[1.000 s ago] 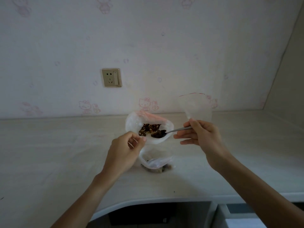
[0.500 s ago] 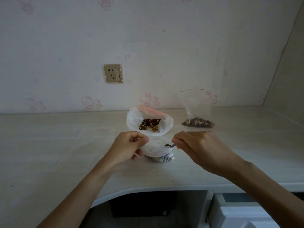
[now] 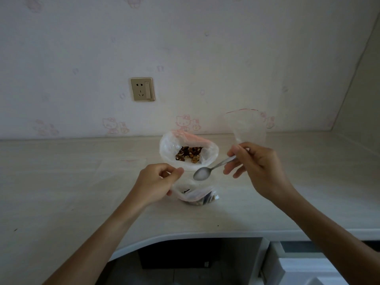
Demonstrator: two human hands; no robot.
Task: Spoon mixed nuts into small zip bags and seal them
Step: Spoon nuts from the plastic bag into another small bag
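Steel spoon [image 3: 202, 173], bowl empty, is pinched by its handle in the right hand [image 3: 256, 165] above a small zip bag [image 3: 195, 193] on the counter [image 3: 61, 182]. That bag's rim is pinched open by the left hand [image 3: 156, 182]; some nuts lie inside. Behind it, the supply bag [image 3: 188, 152] holds mixed nuts [image 3: 188, 154]. Another zip bag [image 3: 247, 126] is seen behind the right hand.

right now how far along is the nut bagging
Partly done. A zip bag stands behind the right hand; its contents are hidden. In hand: the left hand pinches open a small bag already holding some nuts, while the right hand holds an empty spoon. Left: scooping more from the big bag, then sealing.
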